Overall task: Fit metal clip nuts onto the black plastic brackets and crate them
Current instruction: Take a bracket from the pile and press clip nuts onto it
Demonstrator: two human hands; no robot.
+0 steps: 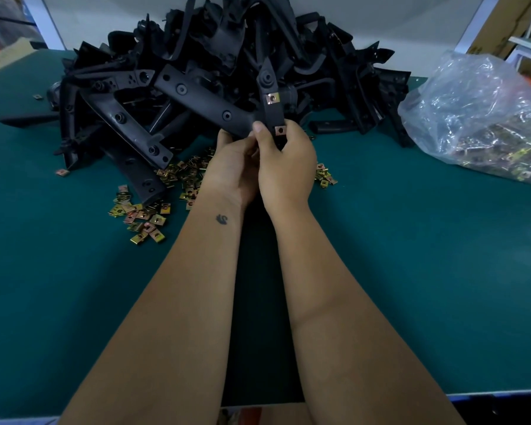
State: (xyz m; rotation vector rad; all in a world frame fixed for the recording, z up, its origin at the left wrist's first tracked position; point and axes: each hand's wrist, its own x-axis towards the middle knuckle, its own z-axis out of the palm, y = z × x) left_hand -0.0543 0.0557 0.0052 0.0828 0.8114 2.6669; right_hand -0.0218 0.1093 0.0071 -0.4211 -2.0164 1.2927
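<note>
Brackets of black plastic lie heaped (196, 65) across the upper middle of the frame, on the green table (411, 271). At far left you have one stray clip nut (37, 96) on the mat, apart from the heap. Lower, left of centre, loose clip nuts (141, 214) are scattered in front of the heap, some touching a bracket's end. At centre, your left hand (232, 170) is curled, fingers up against the lower end of the bracket you hold (270, 99); whether it grips the bracket I cannot tell. Your right hand (285, 167) grips that lower end, thumb pressed on its front face. This bracket stands upright above your hands, with one fitted clip nut (272, 98) at mid-length and a second (279, 130) just above your right fingers. At right, a clear plastic bag (478, 118) of clip nuts rests on the table, well apart from your hands.
</note>
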